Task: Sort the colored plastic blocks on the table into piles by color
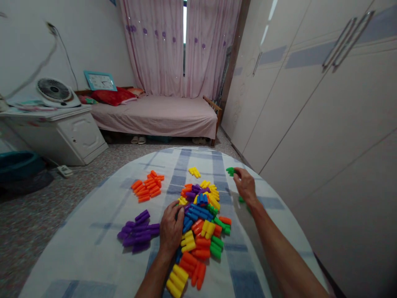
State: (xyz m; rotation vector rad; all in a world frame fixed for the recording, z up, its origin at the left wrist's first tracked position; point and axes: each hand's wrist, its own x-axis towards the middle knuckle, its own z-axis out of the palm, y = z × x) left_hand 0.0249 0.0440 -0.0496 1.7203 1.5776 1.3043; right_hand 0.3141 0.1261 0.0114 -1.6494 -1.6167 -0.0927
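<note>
Right hand [245, 182] pinches green piece [230, 170], axis roughly left-right — far table edge [232, 158] close, bare cloth [214, 170] leftward. Left hand [171, 225]: grip unclear.

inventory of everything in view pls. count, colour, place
Mixed pile: many pieces, five colours, mid-table
Orange pieces: several, orange, left of pile
Purple pieces: several, purple, nearer left
Yellow pieces: few, yellow, beyond pile
Green pieces: few, green, right of pile
Table: one, blue-white cloth, foreground
Bed: one, pink cover, beyond table
Pillow: one, red, bed's left end
Clock: one, blue frame, behind pillow
Fan: one, white, on cabinet
Cabinet: one, white, left
Curtains: two, pink, behind bed
Wardrobe: one, off-white, right
Slippers: two, pale, floor by bed
Tub: one, teal, floor left
Power strip: one, white, floor by cabinet
Left hand: one, bare, at pile's left edge
Right hand: one, bare, fingertips at green pieces
</note>
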